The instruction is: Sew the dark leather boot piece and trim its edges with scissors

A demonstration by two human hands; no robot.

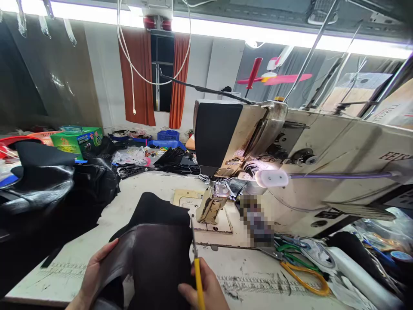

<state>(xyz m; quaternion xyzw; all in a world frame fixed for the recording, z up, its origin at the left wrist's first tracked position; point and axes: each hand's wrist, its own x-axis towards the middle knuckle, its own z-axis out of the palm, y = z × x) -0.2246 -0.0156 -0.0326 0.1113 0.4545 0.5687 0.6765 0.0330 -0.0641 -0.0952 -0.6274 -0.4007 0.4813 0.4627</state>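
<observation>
My left hand (92, 271) grips a black leather piece (158, 262) by its left side, with the thumb on top. The piece has a smooth matte face, a shinier folded part on the left and a raised upper flap. In my right hand (206, 286) is a pair of yellow-handled scissors (198, 280), seen edge-on, blades pointing up along the piece's right edge. Whether the blades touch the leather I cannot tell. Just beyond the blades stands the presser foot area of a sewing machine (211, 206).
A heap of black leather pieces (58, 193) covers the table's left side. More scissors with orange handles (306, 280) lie at the right, beside clear plastic. Bundles of black strips (174, 161), a green box (77, 142) and a blue basket (168, 135) sit farther back.
</observation>
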